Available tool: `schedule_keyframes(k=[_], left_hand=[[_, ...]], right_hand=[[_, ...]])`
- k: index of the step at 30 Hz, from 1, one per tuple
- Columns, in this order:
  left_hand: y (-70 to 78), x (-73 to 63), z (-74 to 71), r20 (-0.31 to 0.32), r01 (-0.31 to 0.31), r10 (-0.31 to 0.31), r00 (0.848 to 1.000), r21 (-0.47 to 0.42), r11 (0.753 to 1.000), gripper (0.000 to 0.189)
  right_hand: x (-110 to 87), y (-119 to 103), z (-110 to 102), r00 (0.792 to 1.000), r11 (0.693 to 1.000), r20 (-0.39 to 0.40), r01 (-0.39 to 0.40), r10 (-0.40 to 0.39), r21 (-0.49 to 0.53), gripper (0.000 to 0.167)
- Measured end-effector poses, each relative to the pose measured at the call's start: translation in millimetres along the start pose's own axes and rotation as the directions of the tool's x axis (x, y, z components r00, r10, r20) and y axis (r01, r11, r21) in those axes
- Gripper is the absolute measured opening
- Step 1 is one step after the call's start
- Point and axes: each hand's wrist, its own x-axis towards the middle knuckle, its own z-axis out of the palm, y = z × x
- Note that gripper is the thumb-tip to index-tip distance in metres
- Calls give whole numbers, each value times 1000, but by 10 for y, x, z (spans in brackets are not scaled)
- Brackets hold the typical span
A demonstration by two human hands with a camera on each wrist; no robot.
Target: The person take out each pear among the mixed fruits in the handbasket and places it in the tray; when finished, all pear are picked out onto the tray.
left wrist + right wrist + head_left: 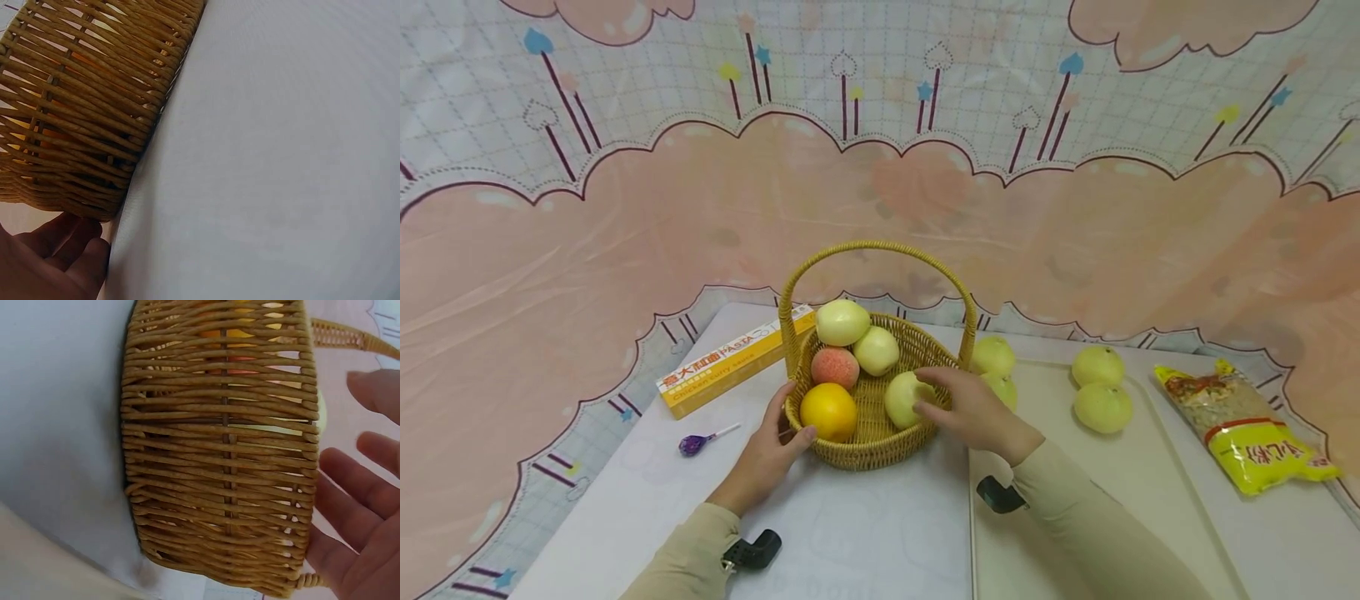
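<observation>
A wicker basket (880, 450) with a tall arched handle stands on the table. Inside lie an orange (828, 412), a reddish peach (835, 367) and several pale green round fruits, one of them (901, 402) at the right. My left hand (765, 462) holds the basket's left side, its thumb near the front rim; in the left wrist view the fingers (75, 247) touch the wickerwork. Over the right rim reaches my right hand (973, 408), fingers spread around the right-hand green fruit. In the right wrist view, thumb and fingers (350, 506) are apart beside the rim.
Right of the basket is a cream tray (1075, 517) bearing several more pale green fruits (1102, 407). A yellow food packet (1247, 433) lies at its right. On the left are a yellow pasta box (730, 362) and a purple lollipop (695, 445). A patterned curtain (880, 192) hangs behind.
</observation>
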Motion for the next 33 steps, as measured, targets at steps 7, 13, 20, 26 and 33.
schedule_keyframes(k=[7, 13, 20, 26, 33], left_hand=[[14, -6, 6, 1, 3, -3, 1000, 4, 1000, 78], [24, 2, 17, 2, -4, 4, 1000, 4, 1000, 78], [27, 9, 13, 3, -7, 7, 1000, 5, 1000, 78], [17, 5, 15, 8, 8, -8, 1000, -1, 1000, 79], [11, -10, 8, 3, 11, -11, 1000, -2, 1000, 78]], right_hand=[[127, -6, 42, 988, 997, 136, -67, 73, -49, 51], [208, 17, 64, 977, 991, 169, -130, 133, -28, 54], [288, -4, 118, 963, 982, 191, -185, 190, -45, 64], [377, -49, 174, 933, 961, 233, -260, 275, -93, 77], [449, -58, 235, 920, 947, 224, -304, 321, -107, 71]])
